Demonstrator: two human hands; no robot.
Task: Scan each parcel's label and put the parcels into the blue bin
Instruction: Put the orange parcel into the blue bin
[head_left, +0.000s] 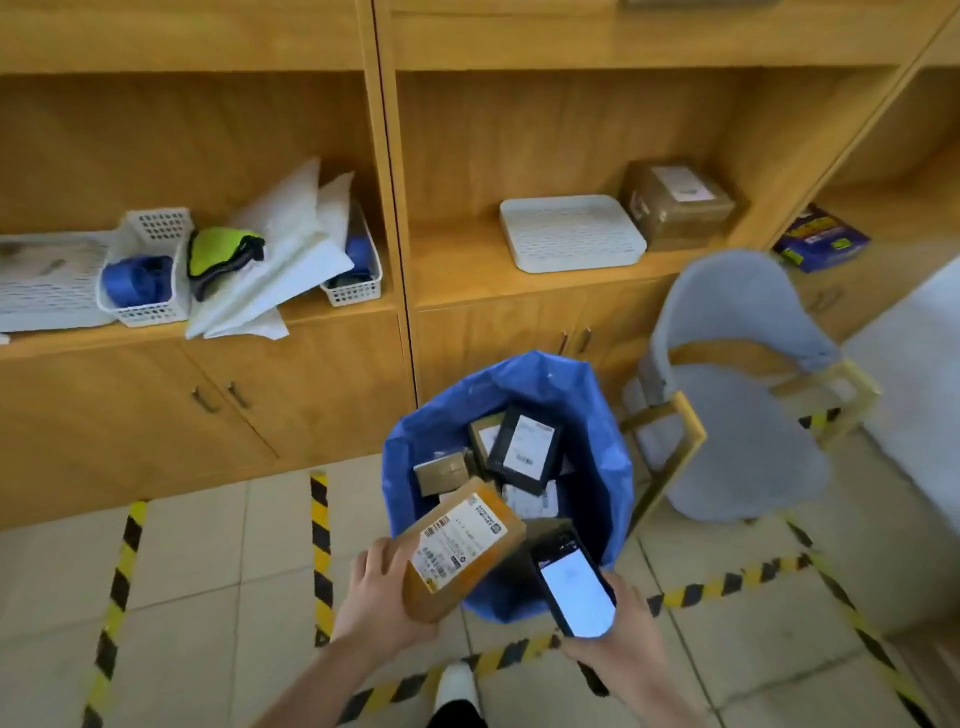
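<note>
My left hand (376, 597) grips a brown cardboard parcel (460, 545) with a white label facing up, held over the near rim of the blue bin (610, 467). A dark handheld scanner (574, 590) with a lit white screen sits in my right hand (621, 631), just right of the parcel. Inside the bin lie several parcels, among them a black box (524, 449) with a white label and a small brown box (441, 470). One more brown parcel (675, 202) rests on the right shelf.
A wooden shelf unit (400, 312) runs across the back, carrying white baskets (140, 291), white mailer bags (280, 260) and a white tray (571, 231). A grey chair (737, 395) stands right of the bin. Yellow-black tape (319, 545) marks the tiled floor.
</note>
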